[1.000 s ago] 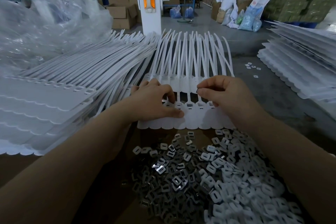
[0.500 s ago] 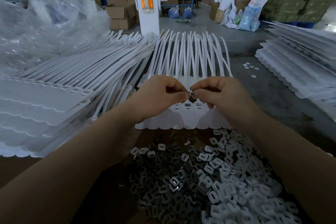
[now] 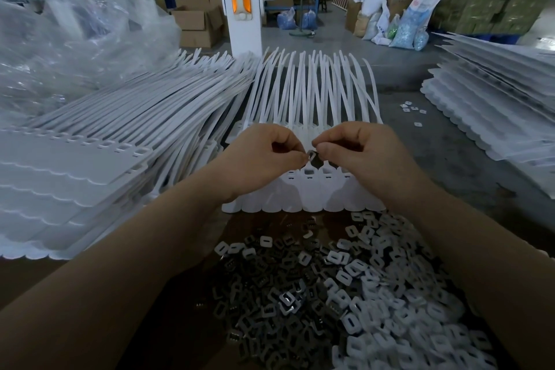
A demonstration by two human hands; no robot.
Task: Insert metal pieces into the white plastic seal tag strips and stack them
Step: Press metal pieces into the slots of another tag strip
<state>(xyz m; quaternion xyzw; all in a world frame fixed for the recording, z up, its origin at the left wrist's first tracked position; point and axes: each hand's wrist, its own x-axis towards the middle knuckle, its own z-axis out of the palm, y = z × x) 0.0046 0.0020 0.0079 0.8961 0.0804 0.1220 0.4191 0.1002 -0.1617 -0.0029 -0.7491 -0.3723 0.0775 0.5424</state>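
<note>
— While both hands are raised like that, what have they got?

— 1 small metal piece (image 3: 311, 155), caught between them. The left hand (image 3: 260, 159) has its fingers curled in, thumb and forefinger nipping the piece from the left; the right hand (image 3: 362, 153) is curled the same way and pinches it from the right. Their fingertips nearly meet.

— Where is that relative to the strips?

— Just above the near end of the white seal tag strips (image 3: 303, 189) lying straight ahead on the desk (image 3: 27, 276). That sheet's scalloped edge faces the person, a row of small slots runs across it under the hands, and its long tails fan away toward a white post (image 3: 240, 3).

— And the supply of parts?

— Nearest the person, a loose heap: darker metal pieces (image 3: 270, 303) to the left and middle, white plastic pieces (image 3: 399, 309) to the right, the 2 kinds mixing where they meet.

— Any stacks?

— A tall stack of strip sheets (image 3: 75, 177) on the left, tails angled toward the post, touching the working sheet's side. Another stack (image 3: 495, 111) sits well apart on the right. Crumpled clear plastic sheeting (image 3: 66, 48) lies behind the left stack, and a few stray white pieces (image 3: 411, 108) rest on the grey surface near the right stack.
</note>
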